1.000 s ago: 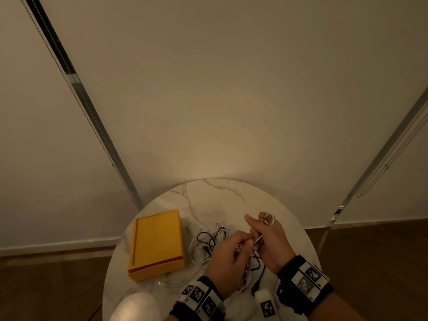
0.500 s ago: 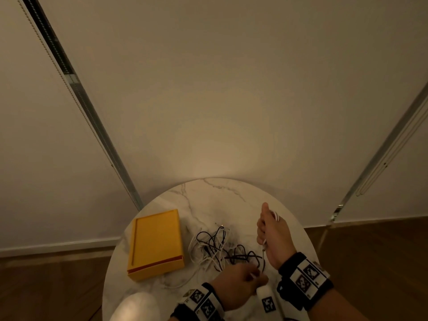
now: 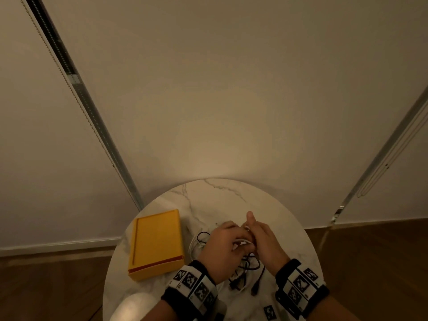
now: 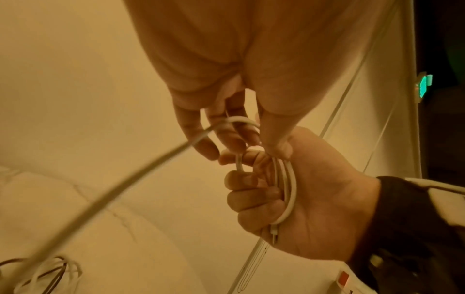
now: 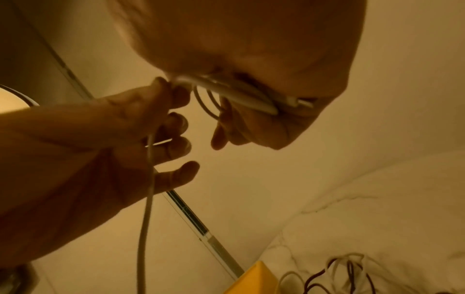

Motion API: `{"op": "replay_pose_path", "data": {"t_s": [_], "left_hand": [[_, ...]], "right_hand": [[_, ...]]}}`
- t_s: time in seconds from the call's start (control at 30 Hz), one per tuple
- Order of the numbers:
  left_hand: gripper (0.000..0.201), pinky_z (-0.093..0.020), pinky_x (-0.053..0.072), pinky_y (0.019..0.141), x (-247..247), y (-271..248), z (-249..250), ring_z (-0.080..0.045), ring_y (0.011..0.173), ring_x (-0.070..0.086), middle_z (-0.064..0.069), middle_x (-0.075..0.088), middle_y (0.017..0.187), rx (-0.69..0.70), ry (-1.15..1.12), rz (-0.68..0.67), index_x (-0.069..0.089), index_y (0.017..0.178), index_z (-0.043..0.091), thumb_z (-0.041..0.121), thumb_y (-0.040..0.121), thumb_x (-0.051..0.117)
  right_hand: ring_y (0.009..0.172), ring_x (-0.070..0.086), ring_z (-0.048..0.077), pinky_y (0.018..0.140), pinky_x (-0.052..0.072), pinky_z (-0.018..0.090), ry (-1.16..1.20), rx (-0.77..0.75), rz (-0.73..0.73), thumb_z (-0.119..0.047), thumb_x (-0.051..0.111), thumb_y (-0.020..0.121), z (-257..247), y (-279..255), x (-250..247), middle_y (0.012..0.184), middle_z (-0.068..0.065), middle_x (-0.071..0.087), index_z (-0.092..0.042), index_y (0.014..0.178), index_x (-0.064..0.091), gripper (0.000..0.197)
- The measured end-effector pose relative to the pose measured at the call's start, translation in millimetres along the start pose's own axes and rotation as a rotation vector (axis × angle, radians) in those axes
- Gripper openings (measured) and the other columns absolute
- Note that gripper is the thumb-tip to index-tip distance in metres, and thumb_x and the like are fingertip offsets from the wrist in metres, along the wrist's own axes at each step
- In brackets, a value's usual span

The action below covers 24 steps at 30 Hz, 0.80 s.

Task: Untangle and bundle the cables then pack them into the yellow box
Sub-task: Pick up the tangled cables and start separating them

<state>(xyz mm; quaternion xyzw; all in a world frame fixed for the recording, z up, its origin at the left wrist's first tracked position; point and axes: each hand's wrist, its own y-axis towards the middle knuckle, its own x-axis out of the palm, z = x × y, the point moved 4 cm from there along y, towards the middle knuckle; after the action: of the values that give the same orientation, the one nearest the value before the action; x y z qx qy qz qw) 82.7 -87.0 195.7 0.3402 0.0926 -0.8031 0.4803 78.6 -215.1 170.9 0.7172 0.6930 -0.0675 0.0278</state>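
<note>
Over the round marble table [image 3: 222,195], both hands meet on one white cable [image 4: 289,189]. My right hand [image 3: 261,237] grips several coiled loops of it in its curled fingers [image 4: 251,197], thumb pointing up. My left hand [image 3: 228,239] pinches the same cable [image 5: 148,179] against the coil, and the free length trails down toward the table. A tangle of black and white cables [image 3: 245,267] lies beneath the hands, and a black plug [image 3: 254,290] lies nearer to me. The shut yellow box [image 3: 155,244] lies flat on the table, left of the tangle.
A small white block with a black marker [image 3: 269,312] sits at the table's near edge. A rounded pale object [image 3: 136,306] shows at the bottom left. A plain wall stands right behind the table, with wooden floor on both sides.
My left hand has come up from the table's near edge, drawing the white cable, and now meets my right hand at the coil. The right hand has barely moved.
</note>
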Motion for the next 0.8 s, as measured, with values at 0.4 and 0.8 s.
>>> {"op": "replay_pose_path", "data": {"t_s": [0.4, 0.8], "left_hand": [[0.033, -0.01, 0.046, 0.08, -7, 1, -13, -0.002, 0.088, 0.056, 0.003, 0.066, 0.095, 0.128, 0.089, 0.137, 0.076, 0.111, 0.024, 0.013, 0.082, 0.065], [0.03, -0.025, 0.057, 0.078, -19, 6, -9, -0.002, 0.082, 0.069, 0.007, 0.077, 0.09, -0.08, 0.035, 0.117, 0.079, 0.099, 0.029, 0.043, 0.078, 0.062]], "right_hand": [[0.048, 0.035, 0.005, 0.049, 0.032, 0.02, 0.26, 0.138, -0.422, -0.014, 0.064, 0.098, -6, -12, 12, 0.056, -0.009, 0.04, -0.012, 0.085, 0.061, 0.014], [0.057, 0.048, 0.012, 0.053, 0.042, 0.024, 0.094, 0.116, -0.512, -0.028, 0.072, 0.091, 12, -9, 13, 0.067, -0.007, 0.059, -0.02, 0.092, 0.072, 0.009]]}}
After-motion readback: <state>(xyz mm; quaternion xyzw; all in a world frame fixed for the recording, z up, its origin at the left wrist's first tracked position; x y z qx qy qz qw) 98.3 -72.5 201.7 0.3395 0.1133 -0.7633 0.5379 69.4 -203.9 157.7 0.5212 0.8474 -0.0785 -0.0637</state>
